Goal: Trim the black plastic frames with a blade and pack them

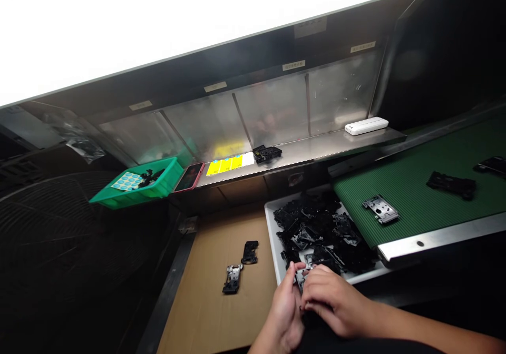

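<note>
At the near edge of the white tray [270, 227], my left hand [286, 309] grips a small silver-and-black mechanical part [301, 279] from its left side. My right hand [336, 298] is closed over the same part from the right, fingers bent onto it. Most of the part is hidden by my fingers. Behind it, the tray holds a heap of similar black plastic and metal parts [308, 235]. To the left, a part with a silver top [232, 278] and a black part [250, 252] lie on the brown board [205, 312].
A green ribbed conveyor belt [415, 159] on the right carries several parts, one of them silver [381, 209]. On the metal shelf [316, 151] are a white device [366, 126], a black part [267, 154], yellow labels [224, 165], a red-edged phone [190, 177] and a green bin [134, 199].
</note>
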A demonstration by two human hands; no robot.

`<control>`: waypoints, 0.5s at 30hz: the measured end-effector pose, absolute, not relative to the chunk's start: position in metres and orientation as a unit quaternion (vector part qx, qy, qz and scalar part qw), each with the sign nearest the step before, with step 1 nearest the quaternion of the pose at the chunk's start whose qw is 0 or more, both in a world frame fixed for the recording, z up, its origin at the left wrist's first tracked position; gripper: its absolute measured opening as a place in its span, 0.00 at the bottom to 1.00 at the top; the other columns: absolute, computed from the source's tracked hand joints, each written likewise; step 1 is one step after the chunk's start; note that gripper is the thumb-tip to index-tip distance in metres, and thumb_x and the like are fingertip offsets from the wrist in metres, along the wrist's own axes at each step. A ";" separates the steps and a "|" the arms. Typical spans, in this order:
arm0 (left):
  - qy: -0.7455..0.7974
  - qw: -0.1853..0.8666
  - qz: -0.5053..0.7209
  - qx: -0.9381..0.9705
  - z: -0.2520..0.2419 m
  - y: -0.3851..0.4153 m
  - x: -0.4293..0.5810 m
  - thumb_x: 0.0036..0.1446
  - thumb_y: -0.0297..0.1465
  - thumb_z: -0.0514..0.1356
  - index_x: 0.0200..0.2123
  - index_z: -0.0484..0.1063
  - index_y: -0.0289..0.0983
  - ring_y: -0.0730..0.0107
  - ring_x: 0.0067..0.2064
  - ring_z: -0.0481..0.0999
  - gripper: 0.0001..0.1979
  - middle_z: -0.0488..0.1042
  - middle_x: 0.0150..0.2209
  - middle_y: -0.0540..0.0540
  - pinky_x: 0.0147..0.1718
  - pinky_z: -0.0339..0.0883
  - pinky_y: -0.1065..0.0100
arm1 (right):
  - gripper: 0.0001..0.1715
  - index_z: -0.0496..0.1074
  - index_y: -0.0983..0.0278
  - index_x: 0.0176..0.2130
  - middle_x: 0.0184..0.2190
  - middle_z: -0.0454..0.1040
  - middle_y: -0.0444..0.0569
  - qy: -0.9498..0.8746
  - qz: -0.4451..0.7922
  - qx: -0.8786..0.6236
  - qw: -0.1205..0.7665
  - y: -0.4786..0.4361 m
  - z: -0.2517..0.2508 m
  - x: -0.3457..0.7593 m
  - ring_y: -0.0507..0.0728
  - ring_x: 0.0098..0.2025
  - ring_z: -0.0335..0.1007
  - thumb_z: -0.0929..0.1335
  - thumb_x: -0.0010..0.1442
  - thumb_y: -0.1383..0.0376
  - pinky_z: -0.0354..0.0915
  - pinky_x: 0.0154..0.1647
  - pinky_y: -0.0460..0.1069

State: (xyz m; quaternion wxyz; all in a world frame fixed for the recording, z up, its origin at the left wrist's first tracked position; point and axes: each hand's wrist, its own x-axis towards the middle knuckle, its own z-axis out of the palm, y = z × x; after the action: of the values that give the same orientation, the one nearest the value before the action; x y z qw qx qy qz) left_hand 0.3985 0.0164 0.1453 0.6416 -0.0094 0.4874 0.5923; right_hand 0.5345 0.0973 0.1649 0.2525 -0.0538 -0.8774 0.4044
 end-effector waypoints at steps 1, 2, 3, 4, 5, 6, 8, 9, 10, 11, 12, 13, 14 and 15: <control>0.499 0.633 0.592 -0.008 0.146 0.016 0.399 0.57 0.48 0.64 0.48 0.72 0.37 0.67 0.31 0.78 0.23 0.81 0.39 0.43 0.30 0.67 0.69 | 0.10 0.76 0.63 0.38 0.33 0.78 0.50 -0.878 0.399 -0.050 0.259 0.096 0.164 0.534 0.59 0.39 0.72 0.65 0.65 0.71 0.65 0.48 0.56; 0.506 0.623 0.596 -0.002 0.147 0.017 0.399 0.57 0.47 0.65 0.48 0.73 0.37 0.65 0.36 0.80 0.23 0.81 0.41 0.42 0.34 0.70 0.68 | 0.10 0.76 0.62 0.38 0.33 0.78 0.50 -0.875 0.400 -0.046 0.270 0.095 0.162 0.534 0.58 0.39 0.72 0.65 0.65 0.72 0.65 0.48 0.56; 0.506 0.614 0.605 0.014 0.147 0.017 0.399 0.57 0.45 0.66 0.48 0.73 0.37 0.63 0.41 0.80 0.22 0.80 0.43 0.41 0.39 0.71 0.67 | 0.10 0.76 0.62 0.39 0.34 0.78 0.50 -0.866 0.408 -0.041 0.285 0.095 0.160 0.535 0.58 0.39 0.72 0.65 0.66 0.72 0.65 0.48 0.56; 0.502 0.605 0.617 0.038 0.148 0.018 0.397 0.57 0.44 0.66 0.49 0.72 0.37 0.61 0.46 0.80 0.22 0.80 0.46 0.40 0.44 0.72 0.67 | 0.11 0.76 0.61 0.41 0.35 0.79 0.49 -0.853 0.422 -0.040 0.305 0.096 0.159 0.536 0.58 0.40 0.72 0.65 0.66 0.72 0.65 0.48 0.55; 0.503 0.594 0.625 0.068 0.148 0.019 0.392 0.58 0.44 0.65 0.50 0.72 0.38 0.60 0.49 0.80 0.22 0.79 0.50 0.40 0.47 0.72 0.65 | 0.11 0.76 0.61 0.43 0.36 0.79 0.49 -0.836 0.438 -0.045 0.329 0.097 0.157 0.538 0.57 0.41 0.72 0.65 0.67 0.71 0.66 0.49 0.55; 0.520 0.571 0.626 0.105 0.146 0.020 0.386 0.59 0.46 0.63 0.52 0.70 0.39 0.59 0.50 0.80 0.23 0.78 0.53 0.39 0.48 0.72 0.63 | 0.11 0.76 0.60 0.45 0.37 0.78 0.49 -0.814 0.455 -0.060 0.355 0.099 0.155 0.540 0.57 0.42 0.72 0.65 0.68 0.71 0.66 0.49 0.54; 0.591 0.505 0.602 0.180 0.139 0.023 0.365 0.62 0.51 0.57 0.53 0.66 0.42 0.57 0.48 0.81 0.24 0.75 0.58 0.39 0.44 0.75 0.58 | 0.12 0.76 0.59 0.45 0.38 0.78 0.49 -0.766 0.488 -0.118 0.401 0.103 0.153 0.545 0.57 0.42 0.72 0.65 0.69 0.70 0.67 0.47 0.52; 0.633 0.464 0.581 0.212 0.133 0.025 0.351 0.62 0.53 0.54 0.52 0.65 0.43 0.56 0.46 0.82 0.24 0.74 0.59 0.38 0.41 0.76 0.57 | 0.11 0.77 0.59 0.44 0.38 0.77 0.49 -0.744 0.499 -0.153 0.418 0.105 0.152 0.548 0.57 0.42 0.72 0.65 0.70 0.69 0.68 0.46 0.52; 0.665 0.432 0.562 0.235 0.125 0.026 0.334 0.62 0.54 0.53 0.51 0.64 0.44 0.55 0.45 0.82 0.24 0.73 0.60 0.38 0.40 0.77 0.55 | 0.11 0.77 0.58 0.43 0.38 0.77 0.49 -0.724 0.508 -0.184 0.428 0.107 0.150 0.551 0.57 0.43 0.72 0.65 0.70 0.68 0.68 0.46 0.52; 0.684 0.412 0.549 0.246 0.116 0.027 0.316 0.60 0.55 0.54 0.49 0.64 0.43 0.54 0.46 0.82 0.24 0.73 0.61 0.38 0.40 0.77 0.54 | 0.11 0.77 0.58 0.43 0.38 0.77 0.49 -0.709 0.516 -0.210 0.433 0.109 0.149 0.554 0.57 0.43 0.73 0.65 0.70 0.67 0.68 0.46 0.51; 0.702 0.393 0.534 0.258 0.106 0.028 0.297 0.59 0.55 0.55 0.46 0.65 0.42 0.53 0.47 0.82 0.24 0.73 0.61 0.37 0.43 0.76 0.53 | 0.10 0.78 0.58 0.42 0.39 0.77 0.50 -0.697 0.523 -0.231 0.433 0.111 0.147 0.556 0.57 0.43 0.73 0.65 0.70 0.66 0.68 0.47 0.51; 0.722 0.373 0.514 0.273 0.096 0.028 0.279 0.56 0.55 0.58 0.42 0.67 0.41 0.51 0.50 0.80 0.24 0.74 0.58 0.37 0.48 0.74 0.52 | 0.10 0.78 0.59 0.42 0.39 0.76 0.50 -0.687 0.530 -0.249 0.430 0.112 0.146 0.558 0.58 0.44 0.73 0.66 0.70 0.65 0.68 0.48 0.51; 0.743 0.352 0.491 0.288 0.087 0.028 0.262 0.54 0.53 0.61 0.39 0.68 0.40 0.49 0.53 0.78 0.23 0.77 0.55 0.37 0.53 0.70 0.51 | 0.10 0.78 0.59 0.41 0.40 0.76 0.50 -0.680 0.536 -0.265 0.425 0.113 0.144 0.561 0.58 0.44 0.73 0.66 0.70 0.64 0.69 0.48 0.51; 0.763 0.334 0.464 0.301 0.078 0.028 0.247 0.53 0.51 0.63 0.37 0.69 0.40 0.47 0.55 0.76 0.21 0.78 0.52 0.37 0.57 0.67 0.50 | 0.10 0.78 0.59 0.41 0.40 0.76 0.50 -0.673 0.541 -0.278 0.421 0.114 0.143 0.562 0.58 0.44 0.73 0.66 0.70 0.63 0.69 0.47 0.50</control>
State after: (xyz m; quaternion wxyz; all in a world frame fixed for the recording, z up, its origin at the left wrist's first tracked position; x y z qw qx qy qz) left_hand 0.2472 0.0281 0.0784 0.3341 0.3011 0.7633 0.4638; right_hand 0.5623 0.1138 0.1431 0.4211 -0.2780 -0.6731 0.5407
